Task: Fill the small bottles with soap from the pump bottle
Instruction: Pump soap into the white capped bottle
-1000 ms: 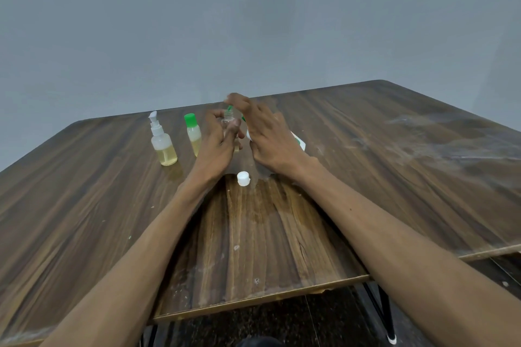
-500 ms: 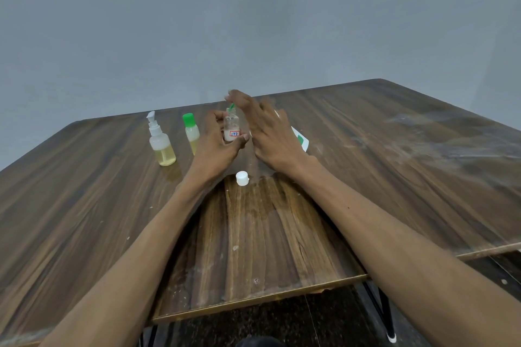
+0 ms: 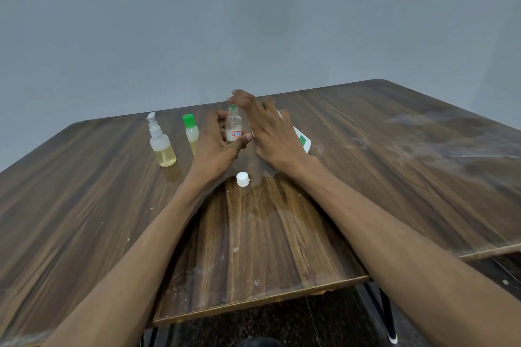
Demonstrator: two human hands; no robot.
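Small clear bottle [image 3: 233,128], uncapped and bearing a red-bordered label, stood upright in the left hand [image 3: 218,144], whose fingers and thumb curled round its lower body just above the worktop [image 3: 84,191]. A pale layer lay in the bottom of the bottle. The right hand [image 3: 272,135] was directly beside it, its back to the camera and its raised fingers blurred; fingertips met at a small green piece [image 3: 233,106] over the bottle's mouth, though the blur made it impossible to tell whether that hand gripped it or merely touched it.

Just behind the right hand, and mostly hidden by it, lay a white container with a green mark [image 3: 303,141]. Just beyond the left hand's knuckles stood a green-capped bottle [image 3: 191,130] holding yellowish liquid, partly covered by that hand. Farther out on the same side was the pump bottle [image 3: 161,146], upright, with a white pump head and amber liquid filling its lower part.

Between the two wrists, nearer the person, a loose white cap [image 3: 242,179] sat on the wood, apart from both hands. A wet-looking patch spread over the boards near it. Both bare forearms reached in from the near edge.
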